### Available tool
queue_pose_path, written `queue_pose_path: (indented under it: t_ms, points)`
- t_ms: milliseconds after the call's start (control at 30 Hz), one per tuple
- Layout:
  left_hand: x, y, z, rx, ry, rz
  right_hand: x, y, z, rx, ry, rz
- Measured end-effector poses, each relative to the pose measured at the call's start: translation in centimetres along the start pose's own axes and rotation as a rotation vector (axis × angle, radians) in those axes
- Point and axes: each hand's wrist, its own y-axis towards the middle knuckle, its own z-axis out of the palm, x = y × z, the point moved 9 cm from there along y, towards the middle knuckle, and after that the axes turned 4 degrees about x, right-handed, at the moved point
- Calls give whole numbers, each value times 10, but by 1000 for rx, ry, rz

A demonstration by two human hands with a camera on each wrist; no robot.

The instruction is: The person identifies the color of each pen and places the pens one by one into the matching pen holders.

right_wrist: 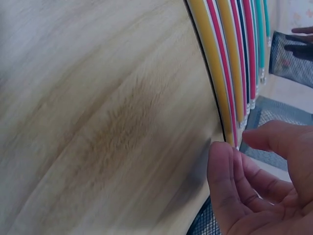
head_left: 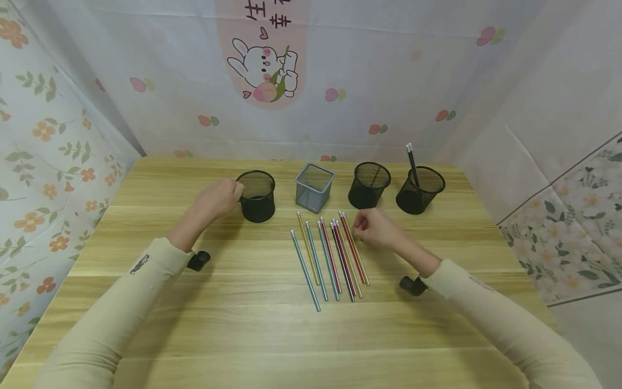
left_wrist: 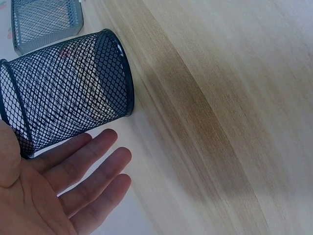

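Note:
My left hand (head_left: 220, 198) is at the left side of a round black mesh pen cup (head_left: 258, 208), fingers spread loosely along it (left_wrist: 54, 98). The thumb is near the rim; contact is hard to tell. My right hand (head_left: 376, 229) hovers beside the eraser ends of a row of pencils, thumb and index finger apart around the nearest ends. The row holds several pencils: red (head_left: 353, 251), yellow (head_left: 308, 248), black (head_left: 346, 270) and blue-green (head_left: 305, 270). In the right wrist view, a yellow pencil (right_wrist: 210, 49) lies nearest my right hand (right_wrist: 259, 181).
Behind the pencils stand a square grey mesh holder (head_left: 313, 189), a round black mesh cup (head_left: 366, 192) and another black mesh cup (head_left: 418, 197) with black pencils (head_left: 412, 165) leaning in it. The wooden table (head_left: 243, 335) meets a printed cloth (head_left: 184, 81) at the back.

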Motion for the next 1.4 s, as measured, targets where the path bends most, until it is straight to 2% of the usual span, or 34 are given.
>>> queue_pose_path:
  t_ms: [400, 633, 933, 1233, 1400]
  points:
    - [0, -1, 0, 14, -16, -16, 3, 4, 6, -4, -105, 6]
    - [-2, -1, 0, 13, 0, 4, 3, 5, 7, 21, -129, 72]
    - [1, -1, -1, -3, -7, -24, 4, 10, 9, 70, -188, 152]
    - [-1, 0, 1, 15, 49, 6, -2, 11, 11, 120, -201, 197]
    - [0, 0, 0, 3, 28, -3, -5, 11, 11, 133, -206, 206]
